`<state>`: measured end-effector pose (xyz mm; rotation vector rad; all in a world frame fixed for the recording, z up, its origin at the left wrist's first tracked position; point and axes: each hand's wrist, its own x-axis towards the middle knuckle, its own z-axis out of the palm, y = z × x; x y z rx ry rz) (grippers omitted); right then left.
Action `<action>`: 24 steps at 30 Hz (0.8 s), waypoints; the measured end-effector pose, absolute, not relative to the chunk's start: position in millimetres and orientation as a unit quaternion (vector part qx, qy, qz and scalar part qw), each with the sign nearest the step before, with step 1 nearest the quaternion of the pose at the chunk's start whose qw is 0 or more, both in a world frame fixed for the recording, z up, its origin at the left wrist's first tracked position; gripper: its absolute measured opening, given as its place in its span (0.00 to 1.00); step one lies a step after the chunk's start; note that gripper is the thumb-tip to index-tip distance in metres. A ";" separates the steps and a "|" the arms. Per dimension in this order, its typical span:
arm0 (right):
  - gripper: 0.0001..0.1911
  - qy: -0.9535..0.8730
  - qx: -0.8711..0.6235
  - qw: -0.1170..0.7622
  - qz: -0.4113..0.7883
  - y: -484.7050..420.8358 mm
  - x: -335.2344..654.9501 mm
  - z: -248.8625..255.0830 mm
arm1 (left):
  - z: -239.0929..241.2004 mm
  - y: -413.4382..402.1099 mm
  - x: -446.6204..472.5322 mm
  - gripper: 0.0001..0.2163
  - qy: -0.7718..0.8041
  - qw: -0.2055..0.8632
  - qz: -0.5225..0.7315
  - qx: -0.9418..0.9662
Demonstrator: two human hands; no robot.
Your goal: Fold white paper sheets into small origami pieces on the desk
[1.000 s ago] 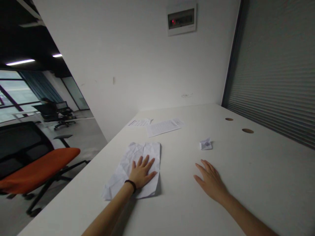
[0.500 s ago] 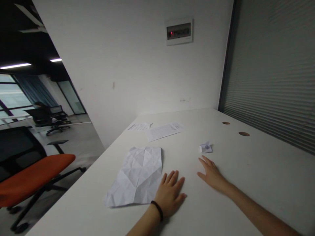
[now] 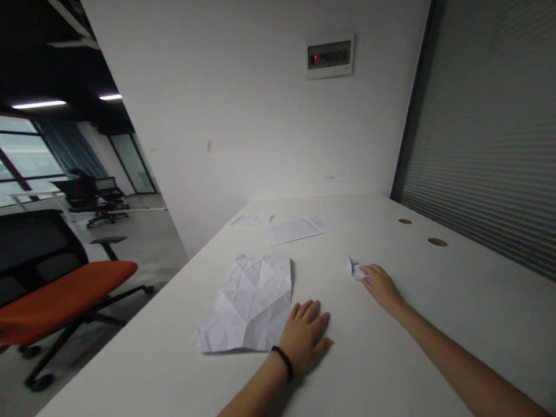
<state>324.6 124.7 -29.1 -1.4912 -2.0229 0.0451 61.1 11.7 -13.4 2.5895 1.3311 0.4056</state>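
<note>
My left hand (image 3: pixel 305 336), with a dark band at the wrist, rests flat on the white table (image 3: pixel 369 359), its fingers spread. Just left of it lies a creased sheet of white paper (image 3: pixel 254 304), covered in fold lines; the fingertips are close to its right edge. My right hand (image 3: pixel 382 288) has its thumb and fingers closed on a small folded paper (image 3: pixel 354 269) at the right of the table. Part of that folded piece is hidden behind the fingers.
Two printed sheets lie farther back, one (image 3: pixel 295 230) in the middle and one (image 3: pixel 252 220) to its left. Two round cable holes (image 3: pixel 437 242) sit near the right edge. An orange office chair (image 3: pixel 69 292) stands left of the table. A person sits far behind.
My right hand has moved forward to the small folded paper and taken hold of it; the paper has turned. My left hand stays flat. The view has shifted slightly.
</note>
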 end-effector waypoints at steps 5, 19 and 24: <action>0.15 -0.820 -0.491 0.274 0.102 88.7 312.3 -7.7 | -14.2 13.7 63.1 0.24 0.477 0.120 0.197 0.848; 0.21 -0.742 -0.461 0.345 0.344 37.2 287.6 -25.3 | -15.8 22.3 65.5 0.15 0.455 0.176 0.269 0.830; 0.05 -0.769 -0.425 0.322 0.353 43.2 284.9 -24.8 | -18.8 22.4 73.5 0.11 0.467 0.140 0.252 0.836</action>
